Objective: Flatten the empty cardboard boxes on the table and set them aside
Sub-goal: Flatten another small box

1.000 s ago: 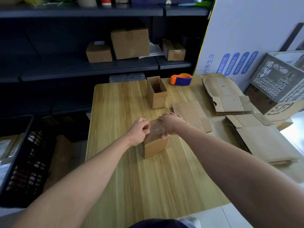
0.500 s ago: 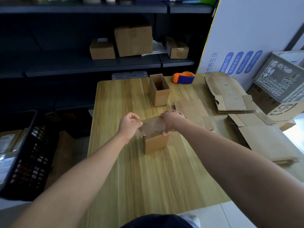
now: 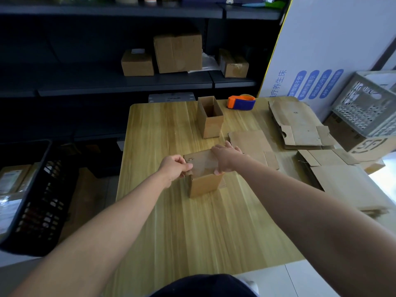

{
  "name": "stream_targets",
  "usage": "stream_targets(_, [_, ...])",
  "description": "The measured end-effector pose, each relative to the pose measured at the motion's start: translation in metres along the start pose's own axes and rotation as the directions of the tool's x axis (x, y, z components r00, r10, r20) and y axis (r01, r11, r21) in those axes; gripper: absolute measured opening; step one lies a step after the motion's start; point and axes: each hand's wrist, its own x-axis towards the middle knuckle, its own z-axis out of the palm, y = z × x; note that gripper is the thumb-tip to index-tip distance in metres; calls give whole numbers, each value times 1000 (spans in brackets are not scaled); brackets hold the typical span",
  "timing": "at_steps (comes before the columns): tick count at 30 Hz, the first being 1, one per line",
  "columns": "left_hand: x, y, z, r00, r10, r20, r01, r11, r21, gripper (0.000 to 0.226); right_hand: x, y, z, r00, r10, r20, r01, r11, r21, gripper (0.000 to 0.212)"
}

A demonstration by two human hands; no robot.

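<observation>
A small brown cardboard box (image 3: 204, 183) stands in the middle of the wooden table (image 3: 182, 232), its top closed by a flap with torn tape. My left hand (image 3: 174, 169) pinches the flap's left edge. My right hand (image 3: 226, 158) lies over the right side of the top, fingers curled round the far edge and thumb on the near corner. A second, open-topped box (image 3: 211, 120) stands upright farther back. Flattened cardboard (image 3: 252, 144) lies just right of my right hand.
An orange and blue tape dispenser (image 3: 241, 102) sits at the table's back. Stacks of flattened boxes (image 3: 300, 125) cover the right side, with a grey crate (image 3: 368, 106) beyond. A black crate (image 3: 36, 200) sits on the floor at left. Dark shelves behind hold closed boxes (image 3: 177, 53).
My left hand drew away to the left with the tape, then came back to the flap's left edge. The right hand stayed on the box top.
</observation>
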Motion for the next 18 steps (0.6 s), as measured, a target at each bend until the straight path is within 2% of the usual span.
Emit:
stream_targets(3, [1, 18, 7, 996, 86, 26, -86, 996, 27, 30, -2, 0, 6, 994, -111, 1, 110, 989, 99, 112])
stream_targets(6, [-3, 39, 21, 970, 175, 169, -185, 981, 49, 29, -3, -4, 8, 993, -120, -13, 119, 966, 231, 132])
stream_targets(8, [-6, 48, 29, 948, 208, 240, -216, 976, 6, 28, -3, -1, 10, 991, -110, -76, 126, 956, 264, 134])
stream_targets(11, [-8, 53, 32, 937, 216, 274, -198, 976, -91, 23, -4, 12, 11, 982, -42, -185, 110, 921, 375, 124])
stream_targets(14, [-7, 51, 34, 959, 195, 204, -158, 970, -187, 21, -5, 23, 10, 973, -1, -230, 125, 840, 527, 118])
stream_targets(18, [0, 48, 42, 993, 99, -61, -113, 950, -290, 28, -5, 25, 12, 963, 21, -269, 152, 781, 606, 113])
